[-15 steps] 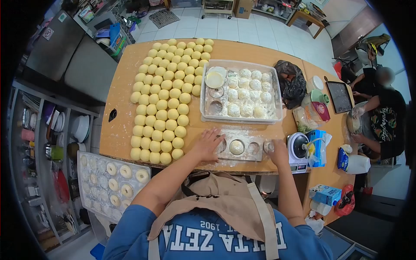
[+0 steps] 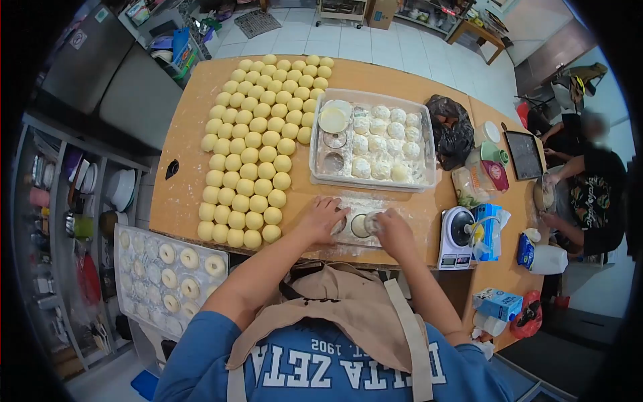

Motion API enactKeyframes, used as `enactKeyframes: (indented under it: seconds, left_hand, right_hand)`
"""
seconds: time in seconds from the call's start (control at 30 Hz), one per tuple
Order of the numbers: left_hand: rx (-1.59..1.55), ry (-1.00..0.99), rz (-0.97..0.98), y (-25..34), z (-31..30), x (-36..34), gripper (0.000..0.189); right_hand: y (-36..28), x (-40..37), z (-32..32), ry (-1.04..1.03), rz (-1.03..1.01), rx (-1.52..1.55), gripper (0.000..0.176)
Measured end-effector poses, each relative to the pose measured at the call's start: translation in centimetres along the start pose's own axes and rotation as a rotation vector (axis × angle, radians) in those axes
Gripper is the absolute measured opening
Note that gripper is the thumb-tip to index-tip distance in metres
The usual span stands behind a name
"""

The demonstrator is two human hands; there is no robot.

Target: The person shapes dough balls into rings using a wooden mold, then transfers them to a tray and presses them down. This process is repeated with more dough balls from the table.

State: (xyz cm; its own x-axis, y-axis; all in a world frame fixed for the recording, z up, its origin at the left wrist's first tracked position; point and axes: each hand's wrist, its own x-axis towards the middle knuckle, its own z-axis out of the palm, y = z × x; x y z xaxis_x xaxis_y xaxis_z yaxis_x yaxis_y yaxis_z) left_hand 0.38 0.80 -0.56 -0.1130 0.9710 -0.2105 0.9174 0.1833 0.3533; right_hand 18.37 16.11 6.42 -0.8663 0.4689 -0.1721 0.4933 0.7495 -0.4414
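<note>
On the floured tabletop in front of me lies a metal mould (image 2: 348, 238) with round hollows. A pale, floured dough ball (image 2: 362, 226) sits in its middle hollow. My left hand (image 2: 321, 220) grips the mould's left end, with thumb and fingers around that hollow. My right hand (image 2: 394, 233) is closed over the right end, close beside the dough ball. It appears to hold a small floured piece, which the fingers mostly hide. Behind the mould stands a clear plastic tub (image 2: 375, 185) with rows of floured dough balls (image 2: 380, 145) and a shallow bowl (image 2: 333, 120).
Many yellow dough balls (image 2: 249, 172) cover the table's left side. To the right are a kitchen scale (image 2: 455, 240), a blue carton (image 2: 487, 231) and a black plastic bag (image 2: 447, 127). A tray of dough rings (image 2: 179, 281) is at lower left. Another person (image 2: 596, 187) works at right.
My right hand has moved left, from beyond the mould's right end to over it, next to the middle dough ball. My left hand's spread fingers have drawn in around the left end.
</note>
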Motion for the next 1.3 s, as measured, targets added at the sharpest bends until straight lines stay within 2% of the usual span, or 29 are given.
enactKeyframes:
  seconds: [0.1,0.2,0.43,0.6,0.7,0.8,0.93,1.07,1.3]
  left_hand:
    - [-0.02,-0.01,-0.025,0.3,0.0,-0.1,0.1]
    - [-0.051,-0.026,-0.05,0.6,-0.4,-0.3,0.098]
    - [-0.061,-0.021,-0.087,0.7,0.3,-0.2,0.099]
    - [-0.061,-0.046,-0.103,0.8,0.1,-0.1,0.099]
    - [-0.056,-0.047,-0.111,0.8,-0.1,0.0,0.098]
    - [-0.051,-0.052,-0.115,0.9,0.3,-0.1,0.098]
    - [-0.034,-0.027,-0.106,0.8,0.6,0.1,0.098]
    - [-0.04,-0.103,-0.114,1.0,-0.5,-0.1,0.102]
    - [-0.06,-0.046,-0.1,0.6,0.8,0.0,0.102]
  right_hand:
    - [-2.4,0.5,0.5,-0.067,-0.019,-0.059,0.026]
    - [-1.7,1.0,2.6,-0.093,-0.091,-0.181,0.025]
    - [-1.3,0.6,4.9,-0.035,-0.089,-0.206,0.023]
    - [-1.0,1.0,4.9,-0.022,-0.119,-0.177,0.022]
    - [-0.8,1.3,3.1,0.022,-0.042,-0.004,0.025]
    - [-1.4,1.5,1.2,0.053,-0.063,0.0,0.026]
    - [-1.7,1.3,2.6,-0.057,-0.072,-0.129,0.022]
    - [-1.5,1.3,4.3,-0.062,-0.103,-0.223,0.016]
    - [-1.8,1.2,4.7,-0.041,-0.085,-0.23,0.012]
